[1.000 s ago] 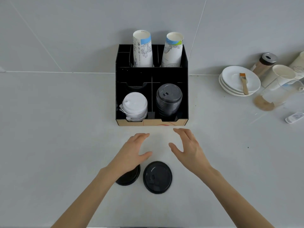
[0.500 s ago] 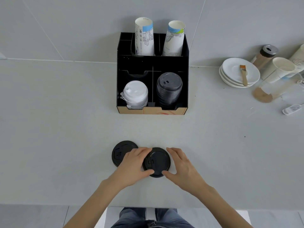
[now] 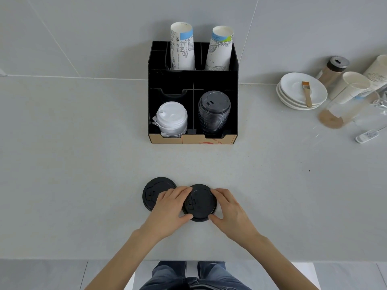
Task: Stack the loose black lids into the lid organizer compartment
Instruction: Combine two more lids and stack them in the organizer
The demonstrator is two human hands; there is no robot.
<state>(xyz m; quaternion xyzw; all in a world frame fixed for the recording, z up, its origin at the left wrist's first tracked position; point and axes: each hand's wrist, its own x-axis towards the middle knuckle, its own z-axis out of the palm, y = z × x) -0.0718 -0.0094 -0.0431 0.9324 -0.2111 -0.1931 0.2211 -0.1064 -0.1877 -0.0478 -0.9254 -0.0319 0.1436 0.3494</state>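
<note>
Nearest me, both forearms reach forward over the tabletop [image 3: 83, 185] edge and converge on one black lid [image 3: 200, 203]. My left hand [image 3: 169, 210] lies palm down, thumb at the lid's near rim and fingers curled on its far left rim; the hand also covers part of a second lid [image 3: 154, 193] lying flat just left of the first. My right hand [image 3: 229, 208] mirrors it, thumb tucked at the near right rim, fingers wrapped over the far right rim. Between them the two hands clamp the lid by its edges; I cannot tell whether it has left the surface. The two lids sit so close that I can't say if they touch.

Farther out stands the organizer [image 3: 235, 105], against the wall. Its front right compartment holds a black lid stack [image 3: 213, 111], the front left a white lid stack [image 3: 171, 120]. Two paper cups [image 3: 182, 47] stand in the back row. Off to the right are stacked saucers [image 3: 293, 99] with a brush [image 3: 306, 94] on top.
</note>
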